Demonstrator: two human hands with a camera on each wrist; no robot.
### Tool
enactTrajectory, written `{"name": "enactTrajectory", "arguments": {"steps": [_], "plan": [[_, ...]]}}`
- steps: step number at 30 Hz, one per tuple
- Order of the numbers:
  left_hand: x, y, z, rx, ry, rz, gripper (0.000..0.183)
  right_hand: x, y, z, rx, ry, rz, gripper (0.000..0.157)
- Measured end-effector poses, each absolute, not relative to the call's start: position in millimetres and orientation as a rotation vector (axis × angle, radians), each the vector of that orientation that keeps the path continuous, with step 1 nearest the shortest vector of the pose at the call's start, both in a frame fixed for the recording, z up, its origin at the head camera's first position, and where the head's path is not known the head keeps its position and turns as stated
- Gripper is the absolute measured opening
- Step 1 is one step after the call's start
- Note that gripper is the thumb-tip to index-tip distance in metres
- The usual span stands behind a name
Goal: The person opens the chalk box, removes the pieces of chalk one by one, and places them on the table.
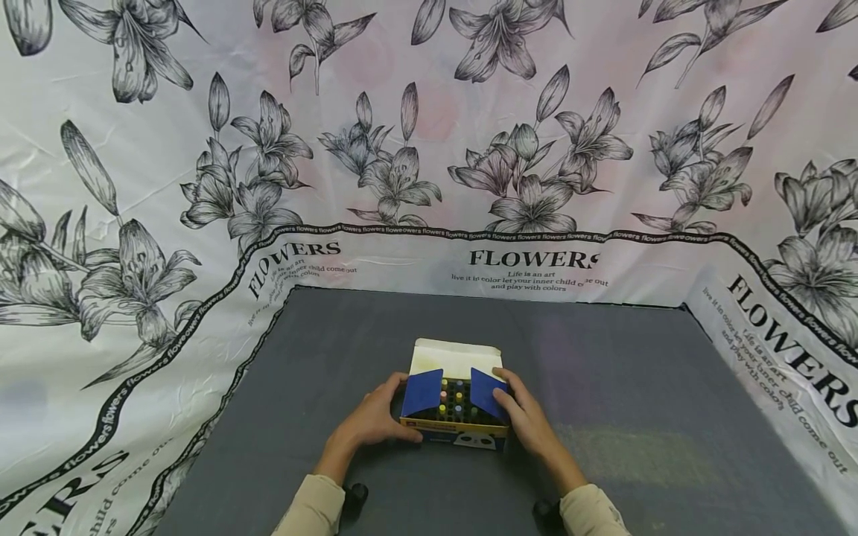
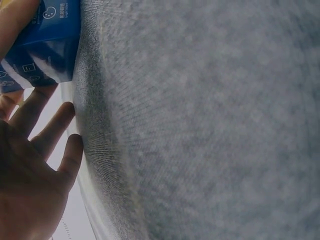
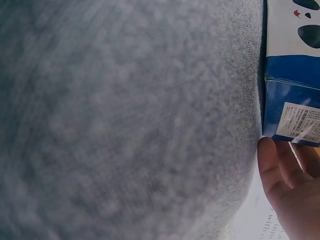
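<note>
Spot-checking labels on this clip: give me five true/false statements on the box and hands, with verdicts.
1. The box is on the dark grey surface. True.
2. The box is empty. False: coloured-tipped pieces show inside.
3. The left hand holds the box's left side. True.
4. The right hand is clear of the box. False: it touches the right side.
5. The pale flap is open at the far side. True.
</note>
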State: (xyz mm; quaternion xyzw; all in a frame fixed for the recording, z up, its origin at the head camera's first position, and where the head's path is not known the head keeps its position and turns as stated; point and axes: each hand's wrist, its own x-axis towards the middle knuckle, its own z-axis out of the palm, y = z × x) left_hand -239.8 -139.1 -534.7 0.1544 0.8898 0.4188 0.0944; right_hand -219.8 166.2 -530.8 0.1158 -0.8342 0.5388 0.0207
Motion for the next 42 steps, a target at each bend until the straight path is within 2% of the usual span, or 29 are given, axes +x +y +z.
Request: {"name": "enactTrajectory", "arguments": {"steps": [20, 25, 29, 34, 42], "plan": [[-239, -137, -534, 0.482, 2.623, 1.227, 0.106, -222, 166, -530, 0.360, -2.497, 1.441, 0.051], [-237, -140, -533, 0.504, 2.581, 1.258, 0.118, -221, 167, -528, 0.359, -2.453, 1.390, 0.056], [-234, -147, -524, 0.533, 2.530, 1.313, 0.126, -221, 166, -526, 0.408, -2.411, 1.311, 0.062], [-230, -154, -502, 0.505, 2.615, 1.298, 0.128, -221, 163, -521, 0.566, -2.398, 1.138, 0.074], [-234, -128, -474, 0.725, 2.821, 1.049, 0.116, -219, 154, -510, 0.679, -2.503, 0.922, 0.095]]}}
